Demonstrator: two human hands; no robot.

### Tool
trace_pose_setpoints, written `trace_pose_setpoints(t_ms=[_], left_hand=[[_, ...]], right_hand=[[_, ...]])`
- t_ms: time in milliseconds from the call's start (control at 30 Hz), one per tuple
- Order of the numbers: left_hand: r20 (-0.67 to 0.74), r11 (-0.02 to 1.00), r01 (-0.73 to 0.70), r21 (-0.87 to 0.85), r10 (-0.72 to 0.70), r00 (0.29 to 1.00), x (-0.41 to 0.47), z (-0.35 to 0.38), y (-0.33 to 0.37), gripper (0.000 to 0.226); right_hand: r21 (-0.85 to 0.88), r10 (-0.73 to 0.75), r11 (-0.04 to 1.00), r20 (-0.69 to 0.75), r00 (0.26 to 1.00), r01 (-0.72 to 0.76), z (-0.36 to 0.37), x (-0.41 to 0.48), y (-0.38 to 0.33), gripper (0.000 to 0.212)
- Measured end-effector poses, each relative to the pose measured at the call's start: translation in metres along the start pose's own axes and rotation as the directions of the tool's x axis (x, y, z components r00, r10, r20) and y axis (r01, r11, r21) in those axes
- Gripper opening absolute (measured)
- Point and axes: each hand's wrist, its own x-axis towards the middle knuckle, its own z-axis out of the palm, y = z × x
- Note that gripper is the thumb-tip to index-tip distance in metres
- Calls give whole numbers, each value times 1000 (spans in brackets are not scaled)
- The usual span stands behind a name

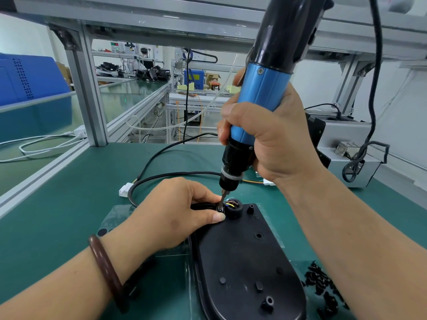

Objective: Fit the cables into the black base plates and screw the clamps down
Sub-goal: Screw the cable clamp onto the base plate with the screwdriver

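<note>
— Left hand [175, 211], where is it and what does it do?
— It rests on the green mat [69, 204], at 9 o'clock from the far end of the black base plate [242, 257]. Thumb and forefinger are pressed together on the black cable [161, 174], just where it meets the plate. A brown bracelet [105, 271] sits on that wrist.
— And the cable itself?
— It comes out behind the hand at 10 o'clock, makes a loop and runs across the mat beyond both hands. A white connector [126, 189] lies on the mat just beside the loop.
— Where is the clamp?
— The clamp [220, 209] is at 11 o'clock on the plate, right beside a round socket [234, 212] with coloured wires in it. It is very small between the fingertips, so I cannot tell its shape.
— The tool?
— An electric screwdriver [261, 105], blue body and black nose, stands nearly upright and leans a little toward 1 o'clock. Its bit touches the clamp. The right hand [277, 139] is wrapped tightly round the blue body.
— Anything on the right side?
— A heap of black screws [321, 280] lies on the mat at 3 o'clock from the plate, partly hidden by the right forearm. A grey metal box [346, 144] stands at 1 o'clock, and a black cord hangs in front of it.
</note>
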Motion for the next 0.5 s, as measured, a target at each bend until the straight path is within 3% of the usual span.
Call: trace_pose_setpoints(t_ms=[367,500], left_hand=[[-12,1000,-11,19,11,1000,0,0,-1,19],[-3,1000,-12,22,12,1000,0,0,-2,18]], right_hand=[[-3,-6,1000,20,1000,6,-1,-2,-2,33],[26,22,999,-33,999,-21,-2,-1,-2,31]])
